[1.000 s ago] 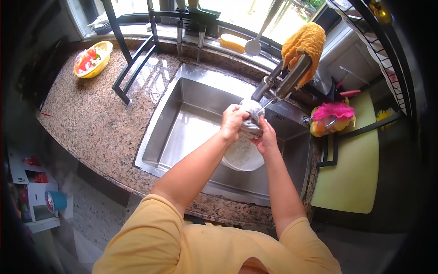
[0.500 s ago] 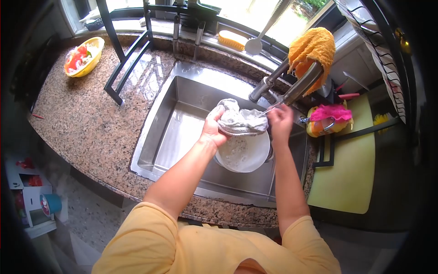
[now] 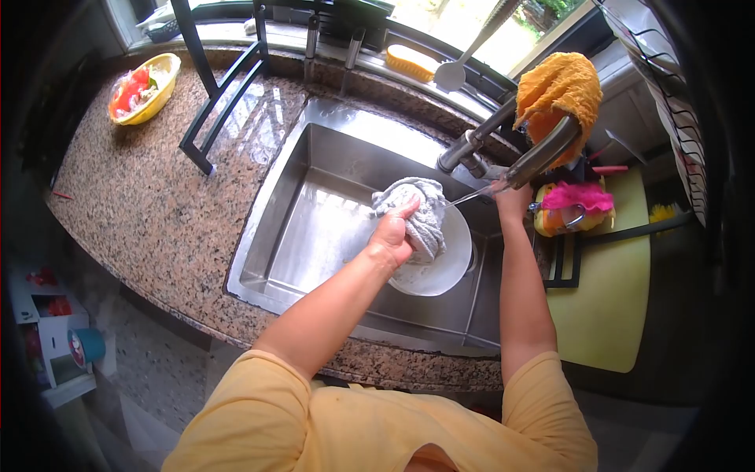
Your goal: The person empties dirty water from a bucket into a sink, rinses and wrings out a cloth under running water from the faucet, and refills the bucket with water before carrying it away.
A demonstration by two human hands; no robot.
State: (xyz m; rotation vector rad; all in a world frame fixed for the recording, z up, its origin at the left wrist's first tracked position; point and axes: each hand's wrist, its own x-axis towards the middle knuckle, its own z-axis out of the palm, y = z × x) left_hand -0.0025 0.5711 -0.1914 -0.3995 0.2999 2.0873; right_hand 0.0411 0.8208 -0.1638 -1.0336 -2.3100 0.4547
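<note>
— Shifted since half a second ago: right hand, from beside the grey cloth to behind the spout of the faucet. Also bunched up since then, cloth in the left hand.

— Farthest left of the left hand?

— Yellow bowl with red and pale contents, on the granite counter. Closer to the hand, black metal frame, same counter.

— Next?

— Steel sink, below the left hand and out to both sides.

— And that hand?

— Closed around the cloth, thumb on top. Just below and right, white bowl in the sink. From the right, thin stream of water reaching the cloth.

— Right hand, gripping anything?

— Cannot tell: fingers hidden behind the spout.

— Right of it?

— Up and right, orange cloth draped over the faucet. Just right, pink cloth. Further right and lower, yellow-green board.
</note>
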